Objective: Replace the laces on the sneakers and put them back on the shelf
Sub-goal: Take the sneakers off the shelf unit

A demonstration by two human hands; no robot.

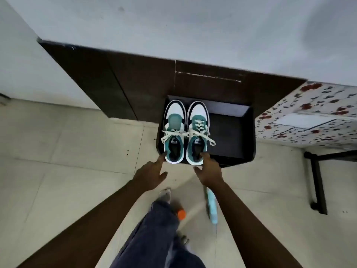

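The pair of teal-and-white sneakers sits side by side on the left part of the dark shelf (231,130), toes pointing far, heels at the near edge; the left sneaker (174,132) and the right sneaker (197,132) are touching or nearly so, and both show cream laces (188,134) tied in bows across the tongues, so the lacing looks finished and the placing is in its last moments.

The left hand (152,174) is spread, its forefinger reaching to the near left corner of the left sneaker's heel, touching or just beside it; the right hand (208,171) has its forefinger hooked into the heel opening of the right sneaker, the other fingers loose, the thumb out to the left.

The heels seem to sit right at the shelf's near edge, perhaps slightly over it; a finger drawn out of the collar carelessly could drag the right sneaker toward the near side and tip it onto the tiled floor (77,142). The long lace ends trail over the sides, one onto the shelf at the right; a hand pulling away could catch a loop and undo the bow. A sideways nudge from the left forefinger could skew the pair. An orange object (181,214) and a pale blue item (211,206), both blurred, lie near the feet; a step back could land on them.
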